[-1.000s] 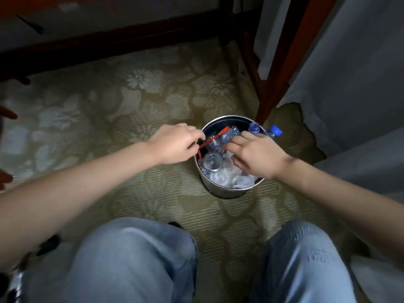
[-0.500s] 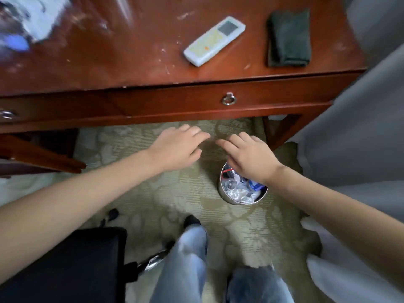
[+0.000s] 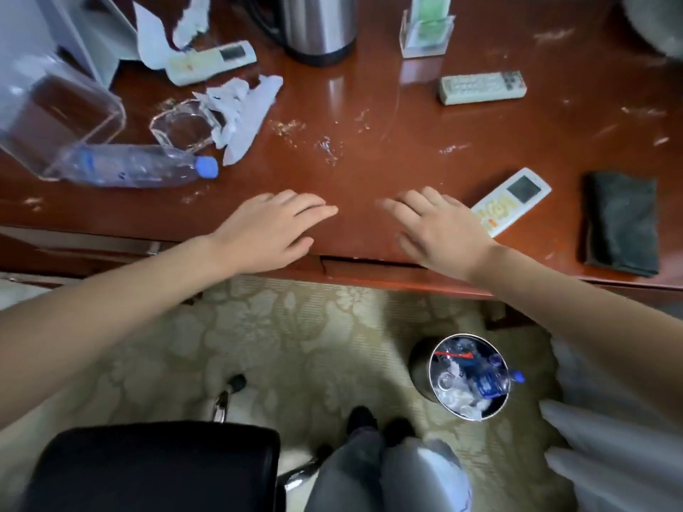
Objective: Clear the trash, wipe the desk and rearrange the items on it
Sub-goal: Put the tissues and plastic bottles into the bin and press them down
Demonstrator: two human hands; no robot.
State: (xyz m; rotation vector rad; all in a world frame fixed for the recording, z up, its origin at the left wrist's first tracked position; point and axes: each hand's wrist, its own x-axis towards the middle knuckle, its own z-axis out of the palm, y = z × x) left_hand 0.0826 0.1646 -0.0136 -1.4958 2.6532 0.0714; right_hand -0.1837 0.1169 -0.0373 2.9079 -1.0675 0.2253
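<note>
Over desk (image 3: 406,142) edge, left grip (image 3: 275,230), right grip (image 3: 439,230) both spread, bottle (image 3: 136,168), tissues (image 3: 240,112) beyond, bin (image 3: 419,367) seemingly full.

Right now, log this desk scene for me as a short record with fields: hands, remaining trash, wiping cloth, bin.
left hand: open, holds nothing, over the front edge of the desk
right hand: open, holds nothing, beside the white remote
trash on desk: plastic bottle lying on its side, crumpled tissues, crumbs
cloth: dark, folded, at the desk's right end
bin: on the floor, holding bottles and tissue
</note>
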